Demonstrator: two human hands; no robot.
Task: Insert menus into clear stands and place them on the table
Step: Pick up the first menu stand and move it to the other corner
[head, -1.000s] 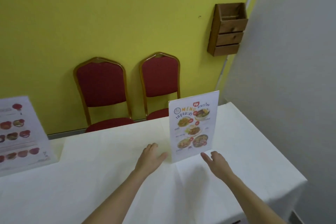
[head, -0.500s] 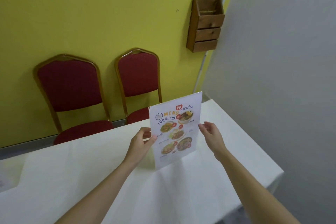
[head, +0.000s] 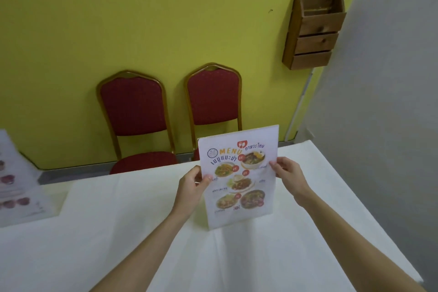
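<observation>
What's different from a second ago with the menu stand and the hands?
Both hands rose from the tablecloth and took hold of the menu stand: left hand on its left edge, right hand on its right edge. The stand is upright as before; whether it has left the cloth is unclear. The second menu stand stayed put.

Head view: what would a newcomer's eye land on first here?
The colourful menu stand, upright at the centre of the white table, with the left hand and right hand pinching its side edges. Behind it, two red chairs stand against the bright yellow wall.
</observation>
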